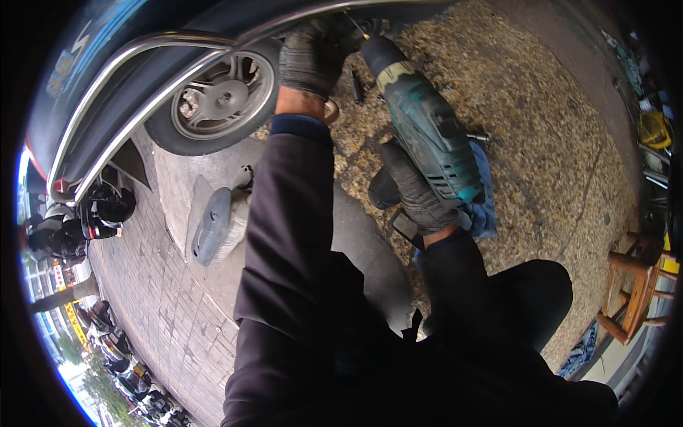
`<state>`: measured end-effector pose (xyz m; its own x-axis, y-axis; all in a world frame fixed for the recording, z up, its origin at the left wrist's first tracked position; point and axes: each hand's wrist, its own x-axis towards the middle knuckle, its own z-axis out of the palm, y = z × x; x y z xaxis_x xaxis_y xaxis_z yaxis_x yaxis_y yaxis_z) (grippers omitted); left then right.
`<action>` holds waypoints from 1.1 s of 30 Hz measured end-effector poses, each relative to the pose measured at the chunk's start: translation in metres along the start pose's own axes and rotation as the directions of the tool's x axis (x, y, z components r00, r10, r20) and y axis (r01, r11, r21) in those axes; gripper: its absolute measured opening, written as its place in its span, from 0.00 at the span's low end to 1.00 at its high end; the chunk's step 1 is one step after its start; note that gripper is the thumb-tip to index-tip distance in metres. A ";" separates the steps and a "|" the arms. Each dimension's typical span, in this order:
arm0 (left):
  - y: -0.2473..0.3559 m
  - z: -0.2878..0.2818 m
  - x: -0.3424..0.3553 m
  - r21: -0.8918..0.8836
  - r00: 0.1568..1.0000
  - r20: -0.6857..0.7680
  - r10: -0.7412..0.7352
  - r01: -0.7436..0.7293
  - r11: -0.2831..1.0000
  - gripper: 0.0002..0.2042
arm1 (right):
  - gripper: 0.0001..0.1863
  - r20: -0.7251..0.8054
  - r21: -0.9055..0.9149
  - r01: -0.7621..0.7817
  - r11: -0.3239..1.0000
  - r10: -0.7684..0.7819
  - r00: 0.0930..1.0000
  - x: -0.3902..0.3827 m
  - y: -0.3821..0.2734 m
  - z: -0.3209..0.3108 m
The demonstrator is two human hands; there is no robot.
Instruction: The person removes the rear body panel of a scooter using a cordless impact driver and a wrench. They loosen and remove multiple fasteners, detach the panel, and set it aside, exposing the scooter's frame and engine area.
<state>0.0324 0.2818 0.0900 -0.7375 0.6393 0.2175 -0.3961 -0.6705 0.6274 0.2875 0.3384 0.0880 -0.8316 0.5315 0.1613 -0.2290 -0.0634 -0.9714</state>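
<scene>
Drill [427,128], gripped in the right hand [418,196], points toward the scooter's lower edge [274,29] beside the left hand [311,62], whose hold we cannot determine; we recommend keeping the bit [358,28] straight and that hand clear.

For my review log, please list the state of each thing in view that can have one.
Power drill: held, bit fitted, aimed toward the vehicle bodywork; spinning or not, cannot tell.
Right hand: gloved, closed on the drill.
Left hand: gloved, raised by the bodywork's edge; grip hidden in shadow.
Wheel: tyre on its rim.
Blue cloth: crumpled, on the ground.
</scene>
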 end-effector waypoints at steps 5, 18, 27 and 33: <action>0.003 -0.001 0.011 0.145 0.996 -0.067 0.056 -0.046 0.988 0.13 | 0.19 0.079 0.022 -0.346 0.938 0.343 0.936 -0.005 -0.006 -0.007; -0.007 0.045 -0.001 0.994 0.992 -0.096 0.078 0.100 -0.047 0.13 | 0.22 -0.039 0.011 0.001 1.000 0.000 0.999 -0.018 0.000 -0.024; -0.037 -0.078 -0.046 0.363 0.925 -0.086 -0.370 -0.317 -0.876 0.08 | 0.21 -0.035 0.481 -0.460 0.747 0.540 0.841 -0.023 0.032 -0.070; -0.099 -0.158 -0.058 0.960 0.907 0.062 -0.417 -0.169 -0.225 0.08 | 0.11 -0.249 0.524 -0.472 0.709 0.658 0.711 -0.020 0.055 -0.081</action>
<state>0.0274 0.2516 -0.1026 -0.4697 0.8826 -0.0185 0.7384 0.4043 0.5397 0.3322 0.3926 0.0176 -0.6156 0.5466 -0.5677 -0.0353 -0.7388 -0.6730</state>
